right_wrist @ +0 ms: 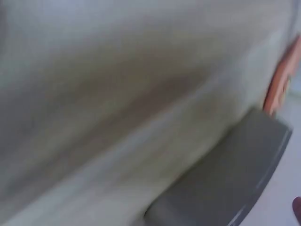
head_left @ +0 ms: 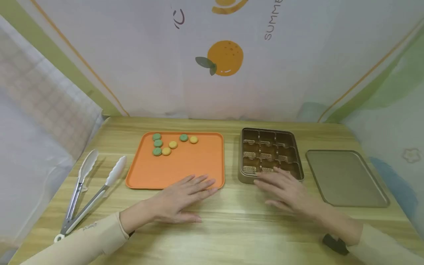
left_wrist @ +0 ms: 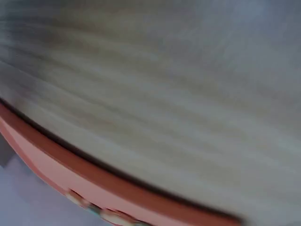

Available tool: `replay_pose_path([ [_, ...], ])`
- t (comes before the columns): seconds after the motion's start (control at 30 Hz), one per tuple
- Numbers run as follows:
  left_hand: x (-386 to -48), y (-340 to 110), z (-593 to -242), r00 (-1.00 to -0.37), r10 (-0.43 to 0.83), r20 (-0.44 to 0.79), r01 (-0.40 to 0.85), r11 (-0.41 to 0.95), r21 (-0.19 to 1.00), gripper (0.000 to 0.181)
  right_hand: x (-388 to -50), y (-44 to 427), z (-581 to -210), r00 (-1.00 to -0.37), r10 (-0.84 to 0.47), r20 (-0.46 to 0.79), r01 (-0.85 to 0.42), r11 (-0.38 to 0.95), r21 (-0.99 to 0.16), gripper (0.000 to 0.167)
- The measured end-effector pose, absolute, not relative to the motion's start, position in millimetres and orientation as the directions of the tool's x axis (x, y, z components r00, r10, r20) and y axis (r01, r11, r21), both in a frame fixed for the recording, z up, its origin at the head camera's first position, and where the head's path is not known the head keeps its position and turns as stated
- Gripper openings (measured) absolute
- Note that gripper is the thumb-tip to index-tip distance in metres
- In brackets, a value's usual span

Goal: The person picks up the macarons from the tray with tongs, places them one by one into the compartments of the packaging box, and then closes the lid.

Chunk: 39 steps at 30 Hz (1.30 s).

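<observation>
In the head view my left hand has its fingers extended over the front right edge of an orange tray. Green cookies and yellow cookies lie in the tray's back left half. My right hand, fingers spread, is at the front edge of a square tin with a brown divided insert; whether it touches cannot be told. Both hands hold nothing. The left wrist view shows the orange tray's side; the right wrist view shows the tin's side and a fingertip at the right edge.
Metal tongs lie spread on the table at the left. A flat square lid lies at the right. Behind the table hangs a white cloth printed with an orange.
</observation>
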State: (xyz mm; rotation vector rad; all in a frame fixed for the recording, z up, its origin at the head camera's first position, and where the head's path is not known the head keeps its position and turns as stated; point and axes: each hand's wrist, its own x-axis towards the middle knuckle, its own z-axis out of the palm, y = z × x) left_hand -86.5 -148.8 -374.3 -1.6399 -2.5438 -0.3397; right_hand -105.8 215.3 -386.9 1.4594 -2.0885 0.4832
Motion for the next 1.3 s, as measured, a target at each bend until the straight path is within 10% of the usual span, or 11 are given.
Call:
replay_pose_path([
  [0.23, -83.8, -193.5, -376.2, -0.762, 0.434, 0.481, 0.64, 0.619, 0.456, 0.062, -138.0, 250.2, -379.0, -0.595, -0.395, 0.7, -0.719, 0.65, -0.244, 0.044],
  [0.53, -58.2, -264.8, -375.6, -0.866, -0.114, 0.486, 0.238, 0.761, 0.603, 0.066, -159.6, 277.8, -378.7, -0.892, -0.138, 0.43, -0.362, 0.789, -0.497, 0.041],
  [1.0, -17.2, -350.2, -395.7, -0.931, -0.348, 0.111, -0.224, 0.785, 0.577, 0.098, -171.1, 282.6, -384.2, -0.977, -0.092, 0.194, -0.194, 0.771, -0.607, 0.052],
  [1.3, -21.4, -353.5, -406.1, -0.931, -0.35, 0.101, -0.247, 0.81, 0.531, 0.076, -173.9, 280.7, -385.5, -0.987, -0.085, 0.138, -0.154, 0.747, -0.646, 0.052],
])
